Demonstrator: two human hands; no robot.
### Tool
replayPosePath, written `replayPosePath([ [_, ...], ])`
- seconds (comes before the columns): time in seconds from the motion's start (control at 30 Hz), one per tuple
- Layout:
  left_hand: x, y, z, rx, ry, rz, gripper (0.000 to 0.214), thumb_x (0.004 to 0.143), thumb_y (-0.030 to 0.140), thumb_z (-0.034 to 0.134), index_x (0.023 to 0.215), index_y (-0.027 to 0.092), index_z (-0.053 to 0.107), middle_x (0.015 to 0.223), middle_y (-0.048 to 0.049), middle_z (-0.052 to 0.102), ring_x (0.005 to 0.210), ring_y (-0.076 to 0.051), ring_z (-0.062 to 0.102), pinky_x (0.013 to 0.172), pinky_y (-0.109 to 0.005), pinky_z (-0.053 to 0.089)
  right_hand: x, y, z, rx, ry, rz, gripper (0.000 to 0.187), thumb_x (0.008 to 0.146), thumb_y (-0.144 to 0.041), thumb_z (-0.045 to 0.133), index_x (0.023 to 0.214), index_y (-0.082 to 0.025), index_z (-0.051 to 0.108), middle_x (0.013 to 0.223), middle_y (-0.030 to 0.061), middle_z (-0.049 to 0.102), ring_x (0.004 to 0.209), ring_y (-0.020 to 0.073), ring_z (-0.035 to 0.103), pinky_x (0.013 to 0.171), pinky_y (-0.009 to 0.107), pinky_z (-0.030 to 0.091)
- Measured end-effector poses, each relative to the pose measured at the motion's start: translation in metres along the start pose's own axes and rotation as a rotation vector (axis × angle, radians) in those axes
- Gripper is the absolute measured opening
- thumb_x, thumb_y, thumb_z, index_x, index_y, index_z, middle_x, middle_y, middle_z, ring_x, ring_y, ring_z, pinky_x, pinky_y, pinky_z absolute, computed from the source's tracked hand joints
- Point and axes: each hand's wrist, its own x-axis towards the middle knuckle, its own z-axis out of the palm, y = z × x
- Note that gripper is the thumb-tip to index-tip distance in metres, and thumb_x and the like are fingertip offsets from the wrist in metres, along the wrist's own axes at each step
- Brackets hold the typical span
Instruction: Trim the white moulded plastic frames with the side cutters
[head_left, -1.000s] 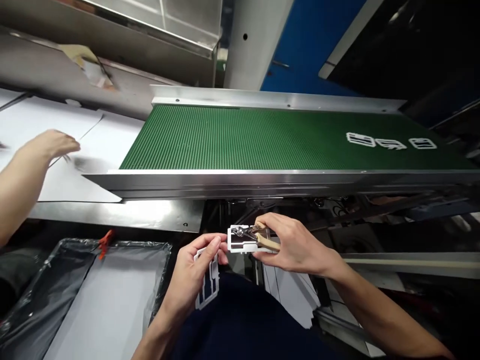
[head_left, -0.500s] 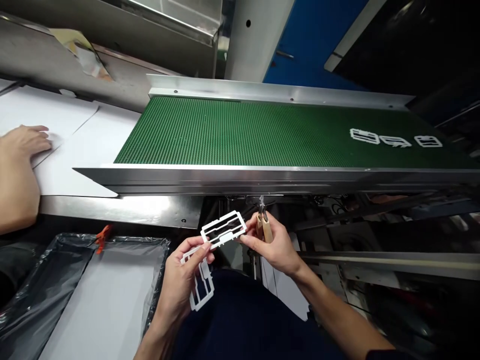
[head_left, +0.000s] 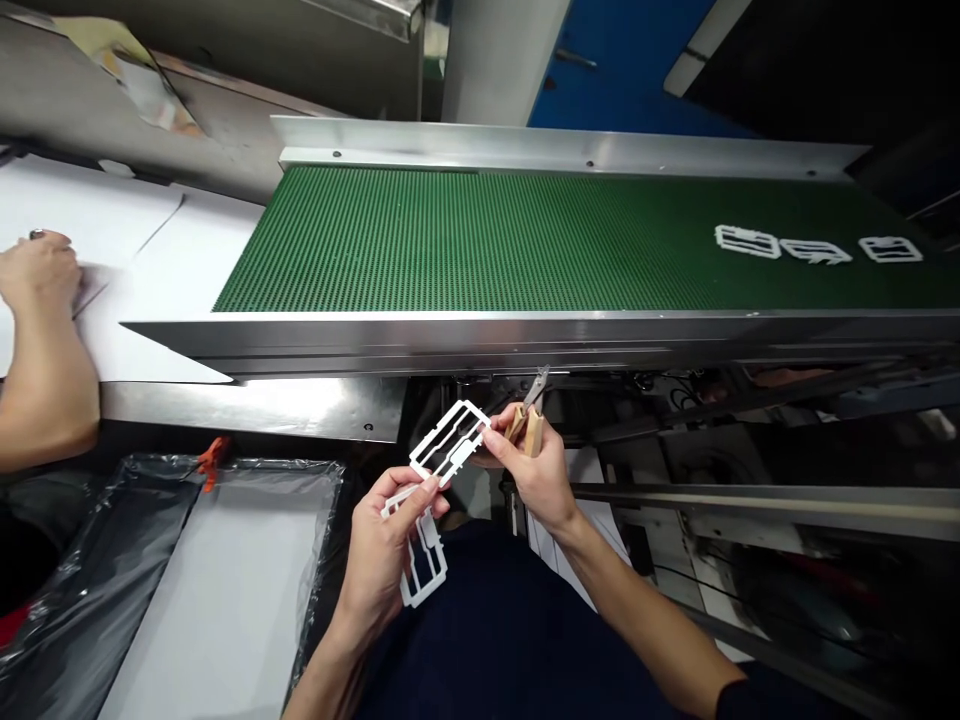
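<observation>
My left hand (head_left: 379, 545) pinches two white plastic frames between thumb and fingers. The upper frame (head_left: 463, 453) slants up to the right, and the lower frame (head_left: 430, 530) hangs beneath my fingers. Tucked in my right hand (head_left: 546, 475) is a pair of nippers (head_left: 535, 398) with yellowish handles, jaws pointing up. The thumb and fingertips of that same hand touch the right end of the upper frame. Both hands are over my lap, in front of the green conveyor belt (head_left: 450, 245).
Three similar white frames (head_left: 750, 234) lie at the belt's right. A metal side rail (head_left: 450, 340) runs along its near edge. Another person's hand (head_left: 45, 270) rests on white sheets (head_left: 210, 240) at left. Below stands a plastic-lined bin (head_left: 142, 560) with an orange clip (head_left: 212, 462).
The upper frame has tilted more steeply, and my right thumb has come onto its end. The nippers now lean right. The other person's hand has shifted left. The whole view has moved slightly.
</observation>
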Motion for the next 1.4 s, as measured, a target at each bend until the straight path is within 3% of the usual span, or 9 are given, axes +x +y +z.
replayPosePath([
  [0.13,0.0,-0.006,0.0,0.049,-0.025,0.014,0.023,0.076,0.033,0.069,0.083,0.016,0.056,0.067,-0.0021,0.064,0.058,-0.009,0.054,0.051,-0.016,0.04,0.004,0.003,-0.001,-0.038,0.017,-0.017,0.018,0.078,-0.027,0.063,0.085,-0.018,0.05,0.077,-0.002,0.05,0.07,0.0097,0.05,0.068,0.024,0.044],
  [0.23,0.003,-0.004,-0.005,0.1,-0.059,0.038,0.023,0.08,0.037,0.064,0.086,0.015,0.059,0.066,-0.0021,0.063,0.06,-0.01,0.053,0.053,-0.017,0.041,0.009,0.001,-0.007,-0.054,-0.046,-0.009,0.018,0.078,-0.027,0.063,0.085,-0.018,0.049,0.077,-0.0021,0.05,0.069,0.0094,0.049,0.067,0.024,0.043],
  [0.4,0.018,0.021,-0.02,0.288,-0.03,0.115,0.031,0.077,0.038,0.067,0.097,0.015,0.063,0.078,-0.0039,0.065,0.068,-0.012,0.056,0.063,-0.021,0.044,0.02,-0.005,-0.02,-0.088,-0.398,0.128,0.021,0.075,-0.026,0.066,0.083,-0.018,0.049,0.079,-0.0015,0.051,0.07,0.01,0.051,0.066,0.024,0.043],
  [0.57,0.04,0.046,-0.02,0.537,-0.248,0.082,0.033,0.073,0.04,0.069,0.096,0.016,0.066,0.077,-0.0036,0.064,0.07,-0.015,0.055,0.068,-0.027,0.044,0.03,0.002,-0.02,-0.029,-0.679,0.226,0.024,0.07,-0.023,0.069,0.082,-0.016,0.049,0.074,-0.0028,0.049,0.067,0.009,0.049,0.063,0.023,0.041],
  [0.73,0.056,0.047,-0.014,0.769,-0.404,0.053,0.03,0.075,0.043,0.067,0.091,0.017,0.067,0.082,-0.0028,0.063,0.072,-0.015,0.05,0.069,-0.029,0.039,0.035,0.012,-0.022,0.029,-0.777,0.248,0.021,0.07,-0.02,0.068,0.08,-0.014,0.049,0.073,-0.0029,0.049,0.066,0.0077,0.046,0.063,0.022,0.039],
  [0.9,0.062,0.046,-0.011,0.78,-0.563,-0.024,0.018,0.078,0.034,0.064,0.076,0.016,0.065,0.07,-0.001,0.058,0.065,-0.014,0.047,0.065,-0.028,0.037,0.036,0.015,-0.026,0.025,-0.884,0.276,0.019,0.072,-0.02,0.066,0.08,-0.014,0.05,0.073,-0.0031,0.048,0.065,0.0077,0.044,0.062,0.022,0.037],
  [1.13,0.052,0.048,-0.016,0.814,-0.692,-0.072,0.017,0.079,0.032,0.061,0.074,0.016,0.059,0.07,-0.0002,0.055,0.066,-0.014,0.047,0.062,-0.026,0.036,0.028,0.027,-0.023,0.066,-1.0,0.262,0.022,0.075,-0.026,0.066,0.084,-0.014,0.05,0.075,-0.0026,0.046,0.066,0.0078,0.043,0.062,0.022,0.037],
  [1.27,0.04,0.039,-0.022,0.776,-0.709,-0.068,0.017,0.082,0.032,0.058,0.076,0.016,0.057,0.073,-0.0004,0.054,0.068,-0.014,0.047,0.063,-0.026,0.037,0.018,0.039,-0.018,0.105,-1.037,0.281,0.021,0.076,-0.024,0.065,0.084,-0.014,0.048,0.074,-0.0034,0.043,0.063,0.0068,0.04,0.059,0.021,0.036],
  [1.4,0.028,0.03,-0.027,0.76,-0.644,-0.055,0.02,0.085,0.034,0.056,0.075,0.016,0.055,0.069,0.002,0.049,0.063,-0.011,0.042,0.059,-0.024,0.034,0.008,0.046,-0.015,0.095,-1.032,0.311,0.023,0.075,-0.025,0.065,0.086,-0.015,0.048,0.075,-0.0032,0.043,0.064,0.0071,0.04,0.059,0.021,0.035],
])
